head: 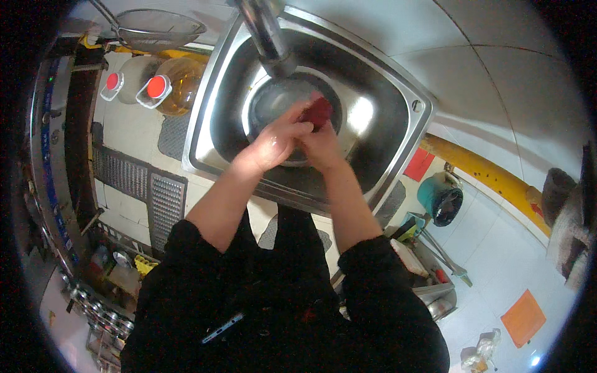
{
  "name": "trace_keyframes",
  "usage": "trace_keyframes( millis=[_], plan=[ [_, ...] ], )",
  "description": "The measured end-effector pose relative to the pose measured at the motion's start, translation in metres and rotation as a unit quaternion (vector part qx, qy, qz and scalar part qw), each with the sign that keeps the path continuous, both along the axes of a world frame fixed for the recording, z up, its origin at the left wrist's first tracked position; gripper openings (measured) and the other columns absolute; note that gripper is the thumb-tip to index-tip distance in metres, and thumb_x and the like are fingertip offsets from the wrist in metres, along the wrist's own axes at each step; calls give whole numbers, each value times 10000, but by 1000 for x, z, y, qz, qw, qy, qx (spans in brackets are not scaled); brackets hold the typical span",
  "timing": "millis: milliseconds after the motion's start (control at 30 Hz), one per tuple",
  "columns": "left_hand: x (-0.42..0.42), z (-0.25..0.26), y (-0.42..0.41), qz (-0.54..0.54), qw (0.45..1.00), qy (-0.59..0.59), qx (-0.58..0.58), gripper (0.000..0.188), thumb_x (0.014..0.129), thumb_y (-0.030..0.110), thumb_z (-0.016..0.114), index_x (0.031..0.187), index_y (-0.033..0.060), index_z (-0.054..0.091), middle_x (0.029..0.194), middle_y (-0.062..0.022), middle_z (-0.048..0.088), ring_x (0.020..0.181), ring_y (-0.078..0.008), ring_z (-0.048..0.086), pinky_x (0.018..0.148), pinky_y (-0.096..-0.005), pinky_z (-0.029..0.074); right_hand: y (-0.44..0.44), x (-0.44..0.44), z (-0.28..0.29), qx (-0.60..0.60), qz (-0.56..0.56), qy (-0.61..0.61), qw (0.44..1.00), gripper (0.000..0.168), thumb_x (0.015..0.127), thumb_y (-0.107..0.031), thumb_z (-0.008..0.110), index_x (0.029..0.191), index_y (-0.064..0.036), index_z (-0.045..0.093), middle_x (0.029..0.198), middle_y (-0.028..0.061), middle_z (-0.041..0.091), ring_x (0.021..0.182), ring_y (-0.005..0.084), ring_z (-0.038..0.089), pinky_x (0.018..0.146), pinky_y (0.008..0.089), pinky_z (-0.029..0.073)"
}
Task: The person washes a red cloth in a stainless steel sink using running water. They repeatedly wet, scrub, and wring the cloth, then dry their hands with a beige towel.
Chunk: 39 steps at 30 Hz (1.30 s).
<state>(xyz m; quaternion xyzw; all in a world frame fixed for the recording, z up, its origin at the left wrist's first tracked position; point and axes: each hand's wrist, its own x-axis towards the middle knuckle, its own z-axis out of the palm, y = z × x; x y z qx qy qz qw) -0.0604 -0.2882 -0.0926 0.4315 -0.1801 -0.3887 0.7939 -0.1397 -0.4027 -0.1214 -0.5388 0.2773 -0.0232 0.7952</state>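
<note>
Over the stainless steel sink, my left hand and my right hand come together around a small dark red object. Its kind is blurred; it sits between the fingers of both hands. My left thumb lies across its lower edge. The left wrist shines as if wet. Below the hands is a round metal basin with what looks like water in it, partly hidden by my fingers. A metal faucet reaches over the basin from the top, its outlet just beyond my fingertips.
Two large plastic jugs with red caps, one holding yellow oil, stand left of the sink. A wire strainer hangs at upper left. To the right are a yellow pipe, a teal bin and a metal box of items.
</note>
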Motion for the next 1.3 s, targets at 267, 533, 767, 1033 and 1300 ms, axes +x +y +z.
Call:
trace_keyframes(
  millis=[267, 533, 767, 1033, 1300],
  plan=[
    [26, -34, 60, -172, 924, 338, -40, 552, 1007, 361, 497, 1420, 0, 433, 1319, -199, 569, 1173, -350, 600, 901, -524, 558, -54, 14, 63, -402, 197, -72, 891, 497, 679, -13, 755, 1159, -103, 659, 1169, 125, 648, 1098, 318, 635, 947, 384, 514],
    [1, 30, 6, -324, 845, 387, -174, 411, 881, 293, 704, 1217, 78, 600, 1134, -116, 655, 924, -257, 654, 686, -380, 579, -69, 44, 117, -629, 349, -330, 612, 426, 787, -173, 637, 1212, -194, 645, 1062, 61, 609, 913, 252, 614, 753, 351, 514],
    [31, 38, 2, -372, 873, 305, 75, 98, 848, 128, 686, 849, 78, 603, 698, -20, 550, 514, -79, 476, 403, -192, 304, -78, 63, 118, -686, 425, -314, 501, 275, 775, -237, 650, 1049, -218, 664, 899, 11, 573, 770, 194, 616, 643, 349, 522],
    [34, 24, -5, -284, 846, -220, 393, 151, 825, 182, 661, 944, 89, 673, 749, -87, 653, 595, -190, 613, 508, -354, 462, -56, 47, 90, -652, 473, -11, 593, 164, 812, -247, 658, 954, -170, 684, 906, 140, 701, 851, 360, 699, 718, 472, 568],
    [11, 56, 1, -302, 589, -569, 487, 213, 884, 248, 595, 995, 149, 747, 997, -148, 725, 929, -337, 703, 780, -495, 559, -17, 8, 88, -378, 410, 88, 825, 208, 826, -190, 661, 957, -32, 694, 872, 174, 719, 823, 322, 702, 709, 448, 537]
  ],
)
